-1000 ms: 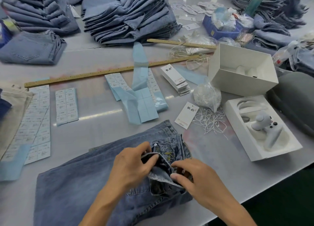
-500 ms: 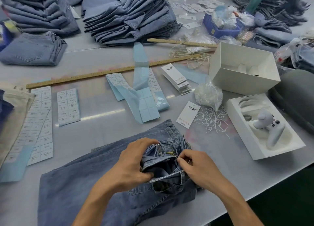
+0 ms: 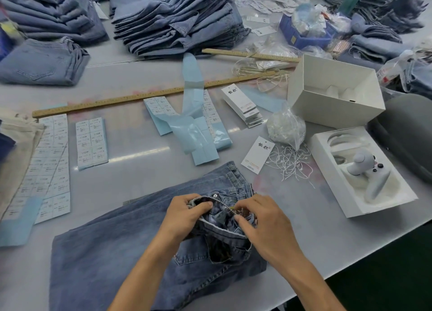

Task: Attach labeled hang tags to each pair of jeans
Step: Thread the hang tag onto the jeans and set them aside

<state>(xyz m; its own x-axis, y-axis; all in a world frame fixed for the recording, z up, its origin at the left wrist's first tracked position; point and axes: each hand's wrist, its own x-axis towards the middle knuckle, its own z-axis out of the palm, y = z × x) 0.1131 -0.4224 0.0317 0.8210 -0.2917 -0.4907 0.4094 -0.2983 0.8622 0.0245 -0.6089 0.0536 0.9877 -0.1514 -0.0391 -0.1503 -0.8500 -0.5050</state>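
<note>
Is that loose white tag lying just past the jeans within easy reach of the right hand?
Probably yes. The hang tag lies flat on bare table just beyond the jeans, nothing on top of it. But the right hand is busy pinching the waistband and must let go first.

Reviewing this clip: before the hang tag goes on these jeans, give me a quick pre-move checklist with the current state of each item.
1. Jeans flat on table: ok.
2. Left hand grips the opened waistband: ok.
3. Right hand pinches at the waistband: ok.
4. Single hang tag lies beside the jeans, not picked up: ok.
5. Loose strings near the tag: ok.
6. String already threaded through the jeans: cannot tell, fingers hide it.
</note>
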